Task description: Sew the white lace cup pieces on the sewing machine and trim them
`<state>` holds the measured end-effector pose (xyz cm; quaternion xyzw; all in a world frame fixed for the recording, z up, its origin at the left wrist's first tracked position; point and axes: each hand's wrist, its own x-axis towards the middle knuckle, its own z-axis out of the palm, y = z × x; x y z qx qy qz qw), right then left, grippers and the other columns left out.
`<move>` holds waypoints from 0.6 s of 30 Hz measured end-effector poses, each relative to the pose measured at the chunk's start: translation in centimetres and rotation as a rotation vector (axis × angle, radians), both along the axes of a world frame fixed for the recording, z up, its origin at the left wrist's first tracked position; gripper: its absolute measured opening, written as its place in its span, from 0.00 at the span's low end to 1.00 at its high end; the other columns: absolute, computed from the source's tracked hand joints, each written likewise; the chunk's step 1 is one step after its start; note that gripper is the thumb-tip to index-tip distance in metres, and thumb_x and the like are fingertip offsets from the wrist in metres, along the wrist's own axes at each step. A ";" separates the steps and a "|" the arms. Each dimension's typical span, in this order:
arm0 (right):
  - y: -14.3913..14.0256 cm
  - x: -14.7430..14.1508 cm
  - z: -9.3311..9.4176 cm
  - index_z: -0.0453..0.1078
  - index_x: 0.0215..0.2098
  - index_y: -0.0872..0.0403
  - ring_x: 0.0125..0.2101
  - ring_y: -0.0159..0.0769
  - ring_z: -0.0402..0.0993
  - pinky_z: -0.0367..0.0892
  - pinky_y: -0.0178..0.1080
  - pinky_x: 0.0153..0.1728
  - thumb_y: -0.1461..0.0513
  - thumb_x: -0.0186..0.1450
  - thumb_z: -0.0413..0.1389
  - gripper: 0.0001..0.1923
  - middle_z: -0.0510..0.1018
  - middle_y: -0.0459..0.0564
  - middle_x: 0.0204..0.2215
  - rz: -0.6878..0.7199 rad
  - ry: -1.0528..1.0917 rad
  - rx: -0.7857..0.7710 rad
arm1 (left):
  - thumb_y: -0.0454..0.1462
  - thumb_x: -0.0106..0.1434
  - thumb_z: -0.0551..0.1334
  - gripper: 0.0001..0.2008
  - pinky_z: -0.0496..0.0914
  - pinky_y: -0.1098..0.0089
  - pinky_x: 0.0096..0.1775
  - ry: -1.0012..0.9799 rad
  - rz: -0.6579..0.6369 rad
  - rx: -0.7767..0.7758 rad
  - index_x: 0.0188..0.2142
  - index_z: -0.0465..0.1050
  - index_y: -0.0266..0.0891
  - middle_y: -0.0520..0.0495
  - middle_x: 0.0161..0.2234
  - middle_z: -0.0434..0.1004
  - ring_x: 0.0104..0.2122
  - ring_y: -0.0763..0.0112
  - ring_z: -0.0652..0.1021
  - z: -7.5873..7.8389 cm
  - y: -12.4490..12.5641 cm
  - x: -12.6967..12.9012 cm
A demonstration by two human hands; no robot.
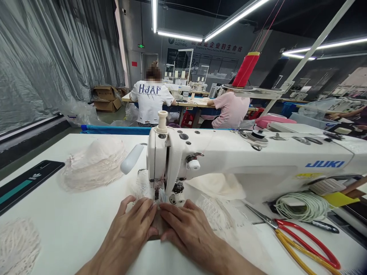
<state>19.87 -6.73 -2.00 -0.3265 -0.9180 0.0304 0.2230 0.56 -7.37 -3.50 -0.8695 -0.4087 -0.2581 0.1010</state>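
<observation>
Now, at the tabletop's (71, 229) near left corner lies a patch of white lace (17, 244), and along the left edge sits a dark panel (25, 183). Further in, toward the far edge, a pile of pale fabric pieces (91, 164) rests apart from your hands. Your left hand (129, 229) lies flat near the front edge, fingers spread and pressing down on the small beige fabric piece (160, 225), gripping nothing. That piece sits just in front of the needle of the white sewing machine (229, 160), with netted lace trim (143, 187) touching it on both sides. Your right hand (186, 229) is likewise open and flat, fingertips pressing the same piece, index finger touching the left hand's. Right of the machine's arm, scissors with red and yellow handles (301, 240) lie near the front right corner, and a coil of white cord (304, 206) sits just behind them. Beyond the far edge, two people sit at other machines with their backs to you.
</observation>
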 end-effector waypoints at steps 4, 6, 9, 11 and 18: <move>0.0 0.0 -0.4 0.67 0.43 0.56 0.33 0.35 0.74 0.61 0.40 0.32 0.52 0.70 0.43 0.18 0.75 0.54 0.46 -0.033 -0.017 0.016 | 0.36 0.70 0.46 0.14 0.55 0.57 0.47 0.061 0.035 -0.039 0.41 0.70 0.39 0.50 0.36 0.73 0.36 0.67 0.74 0.0 0.5 -0.5; 0.0 0.0 -0.4 0.67 0.43 0.56 0.33 0.35 0.74 0.62 0.40 0.32 0.52 0.70 0.44 0.18 0.74 0.54 0.47 -0.041 -0.013 0.020 | 0.35 0.70 0.46 0.13 0.55 0.57 0.47 0.080 0.041 -0.031 0.42 0.69 0.40 0.50 0.36 0.74 0.36 0.67 0.74 0.3 0.8 -0.7; 0.1 -0.1 -0.4 0.67 0.43 0.55 0.32 0.34 0.74 0.62 0.40 0.32 0.53 0.69 0.46 0.16 0.75 0.54 0.46 -0.047 -0.013 0.029 | 0.36 0.70 0.46 0.12 0.57 0.59 0.46 0.118 0.027 0.005 0.45 0.67 0.39 0.48 0.38 0.75 0.38 0.66 0.74 0.9 0.8 -0.5; 0.1 -0.1 -0.4 0.67 0.43 0.55 0.32 0.34 0.74 0.62 0.39 0.32 0.54 0.70 0.45 0.15 0.75 0.53 0.45 -0.046 0.002 0.030 | 0.34 0.69 0.48 0.12 0.58 0.60 0.44 0.144 0.027 0.004 0.45 0.67 0.36 0.47 0.36 0.75 0.38 0.66 0.74 1.4 0.1 -0.2; -2.2 -0.5 1.5 0.66 0.43 0.56 0.38 0.38 0.71 0.60 0.39 0.34 0.49 0.69 0.42 0.22 0.76 0.54 0.42 0.119 0.072 0.010 | 0.32 0.69 0.47 0.15 0.60 0.62 0.47 -0.044 -0.005 -0.086 0.52 0.64 0.39 0.44 0.46 0.73 0.43 0.65 0.71 3.7 -6.2 -3.8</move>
